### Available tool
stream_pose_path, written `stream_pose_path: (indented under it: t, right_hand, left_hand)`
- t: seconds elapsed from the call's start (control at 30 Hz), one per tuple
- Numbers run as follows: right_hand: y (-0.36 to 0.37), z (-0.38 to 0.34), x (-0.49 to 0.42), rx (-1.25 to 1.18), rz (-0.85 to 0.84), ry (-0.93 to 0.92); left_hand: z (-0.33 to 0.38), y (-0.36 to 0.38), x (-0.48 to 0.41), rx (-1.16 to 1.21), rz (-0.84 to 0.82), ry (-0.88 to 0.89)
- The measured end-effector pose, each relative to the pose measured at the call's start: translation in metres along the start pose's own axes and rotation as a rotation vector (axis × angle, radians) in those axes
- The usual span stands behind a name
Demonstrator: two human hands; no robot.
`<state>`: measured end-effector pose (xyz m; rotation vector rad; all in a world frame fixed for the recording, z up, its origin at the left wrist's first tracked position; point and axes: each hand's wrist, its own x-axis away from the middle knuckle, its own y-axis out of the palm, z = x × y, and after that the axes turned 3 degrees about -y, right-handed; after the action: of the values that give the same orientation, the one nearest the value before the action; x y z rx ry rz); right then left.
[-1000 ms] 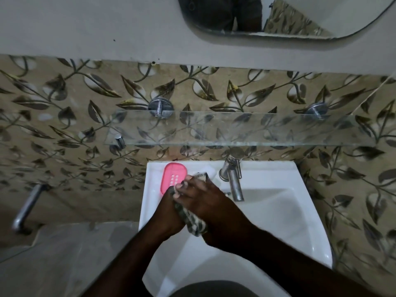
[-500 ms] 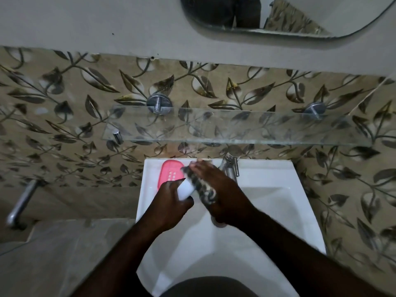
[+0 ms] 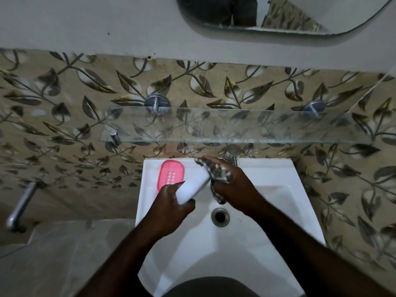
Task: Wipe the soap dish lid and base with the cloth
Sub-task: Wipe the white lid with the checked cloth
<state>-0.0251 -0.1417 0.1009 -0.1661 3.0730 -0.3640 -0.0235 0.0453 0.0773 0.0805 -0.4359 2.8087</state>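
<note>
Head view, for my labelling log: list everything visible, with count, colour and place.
lid: 1, white, in left hand over sink
base: 1, pink, sink's back-left ledge
cloth: 1, checked, in right hand against lid
sink: 1, white, below shelf
drain: 1, metal, sink bottom
tap: 1, chrome, behind right hand
shelf: 1, clear glass, wall above sink
mirror: 1, reflective, top of view
pipe: 1, chrome, left wall
left hand: 1, grips lid
right hand: 1, holds cloth
</note>
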Motion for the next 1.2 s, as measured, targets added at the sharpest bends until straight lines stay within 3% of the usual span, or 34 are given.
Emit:
stream_pose_path:
  t: [0.1, 0.2, 0.27, 0.43, 0.53, 0.67, 0.83, 0.9, 1.0, 1.1, 1.2]
  right_hand:
    - [-0.005, 0.009, 0.000, -0.564, -0.048, 0.174]
    - [-0.002, 0.009, 0.000, -0.777, -0.077, 0.165]
    - [0.000, 0.012, 0.000, -0.795, -0.090, 0.184]
    - [-0.008, 0.013, 0.002, -0.393, -0.054, 0.153]
    - [-0.012, 0.001, 0.001, -0.062, -0.118, 0.054]
    - [-0.009, -0.017, -0.004, 0.290, -0.229, -0.151]
    - [0.023, -0.023, 0.005, 0.764, -0.084, -0.366]
    - [0.032, -0.025, 0.013, 0.941, -0.125, -0.496]
    - [0.017, -0.029, 0.007, 0.815, -0.257, -0.500]
    - [0.001, -0.027, -0.003, 0.619, -0.125, -0.295]
    - [0.019, -0.027, 0.001, 0.725, -0.104, -0.333]
  left_hand:
    - [0.001, 0.000, 0.000, 0.134, 0.006, -0.027]
    - [0.000, -0.001, -0.003, 0.283, -0.025, -0.083]
    - [-0.006, -0.002, -0.004, 0.372, -0.075, -0.116]
    - [-0.024, -0.013, -0.006, 0.505, -0.407, -0.200]
    - [-0.022, -0.019, -0.014, 0.366, -0.486, -0.221]
    - [-0.016, -0.005, -0.021, 0.094, -0.325, -0.144]
    - [-0.017, 0.013, -0.024, 0.181, -0.108, -0.051]
    - [-0.016, 0.014, -0.020, 0.238, -0.072, 0.025]
    - [-0.017, 0.013, -0.017, 0.203, -0.014, 0.028]
    - [-0.019, 0.013, -0.018, 0.098, 0.068, -0.035]
    - [-0.017, 0.013, -0.021, 0.116, 0.059, -0.029]
